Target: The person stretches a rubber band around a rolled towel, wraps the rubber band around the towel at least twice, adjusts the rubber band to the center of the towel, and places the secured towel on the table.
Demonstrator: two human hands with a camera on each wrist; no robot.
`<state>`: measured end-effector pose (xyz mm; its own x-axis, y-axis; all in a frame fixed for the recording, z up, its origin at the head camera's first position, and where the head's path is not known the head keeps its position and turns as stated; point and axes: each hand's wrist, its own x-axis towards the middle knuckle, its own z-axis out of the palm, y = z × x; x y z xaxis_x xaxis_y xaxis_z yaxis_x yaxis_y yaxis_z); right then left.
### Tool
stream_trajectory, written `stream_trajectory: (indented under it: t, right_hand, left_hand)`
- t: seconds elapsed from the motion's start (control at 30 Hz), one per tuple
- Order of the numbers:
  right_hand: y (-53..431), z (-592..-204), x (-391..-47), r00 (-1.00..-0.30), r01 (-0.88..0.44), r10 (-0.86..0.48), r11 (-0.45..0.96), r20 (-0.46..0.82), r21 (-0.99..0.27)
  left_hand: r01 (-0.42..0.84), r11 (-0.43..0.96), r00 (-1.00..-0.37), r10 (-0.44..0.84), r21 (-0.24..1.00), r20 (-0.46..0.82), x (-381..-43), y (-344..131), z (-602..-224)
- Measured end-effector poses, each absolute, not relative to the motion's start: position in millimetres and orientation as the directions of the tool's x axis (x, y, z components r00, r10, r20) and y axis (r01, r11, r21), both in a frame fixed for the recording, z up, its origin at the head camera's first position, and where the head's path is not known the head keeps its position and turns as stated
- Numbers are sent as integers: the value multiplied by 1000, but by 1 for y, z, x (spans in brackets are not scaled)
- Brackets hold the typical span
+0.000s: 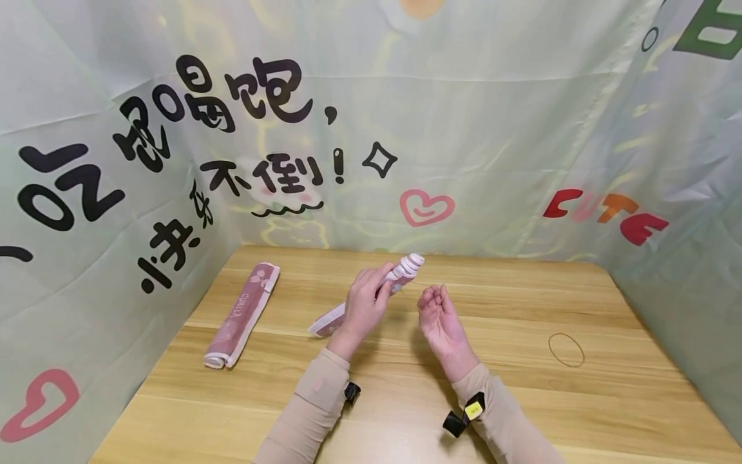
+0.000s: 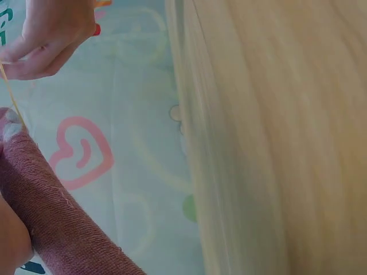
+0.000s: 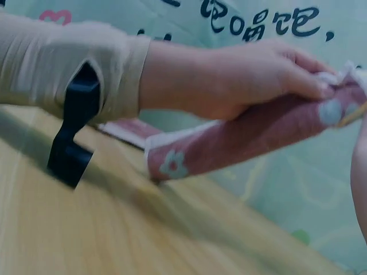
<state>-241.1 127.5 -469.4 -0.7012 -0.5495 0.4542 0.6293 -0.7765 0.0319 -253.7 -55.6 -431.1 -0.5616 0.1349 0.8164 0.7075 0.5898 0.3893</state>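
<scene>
Head view: the left hand (image 1: 365, 303) grips a rolled pink towel (image 1: 404, 272) around its middle, with the fingers curled over the cloth. The towel is held at a slant above the wooden surface (image 1: 510, 283), its white-edged spiral end pointing up and to the right, its other end low at the left. The right hand (image 1: 443, 325) stands just beside the raised end, palm turned inward and fingers bent.

Left wrist view: a thin yellowish rubber band (image 2: 12, 97) runs taut from the towel's end to the bent fingertips of the right hand, which pinch it; the exact contact is cut off by the frame edge.

Right wrist view: the same band shows near the raised end, close to pale flower motifs on the cloth. Whether the low end touches the surface cannot be told.

A second rolled towel (image 1: 240, 319), pink with white trim, lettering and a pale flower, lies well apart on the left side of the surface. A loose rubber band (image 1: 550, 348) lies as an oval on the right side. Behind stands a pale green fabric backdrop (image 1: 493, 129) bearing black Chinese characters, pink hearts and the word "CUTE".
</scene>
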Motion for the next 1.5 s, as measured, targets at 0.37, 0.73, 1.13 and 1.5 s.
stream_trajectory:
  t: [0.37, 0.73, 1.13, 1.5]
  right_hand:
    - [129, -444, -232, -953, 271, -270, -963, 137, -9]
    - [124, -433, -224, -962, 62, -220, -751, 160, -658]
    - [142, -422, -232, -973, -43, -191, -406, 130, -913]
    - [149, -423, -235, -954, -188, -261, 137, 147, -973]
  left_hand:
    - [735, 561, -561, 188, 381, 806, -250, -53, -429]
    - [715, 593, -586, 218, 371, 781, -251, -56, -427]
    - [764, 615, -554, 469, 196, 688, -250, -58, -428]
    - [826, 560, -458, 601, 64, 655, -249, -56, -429]
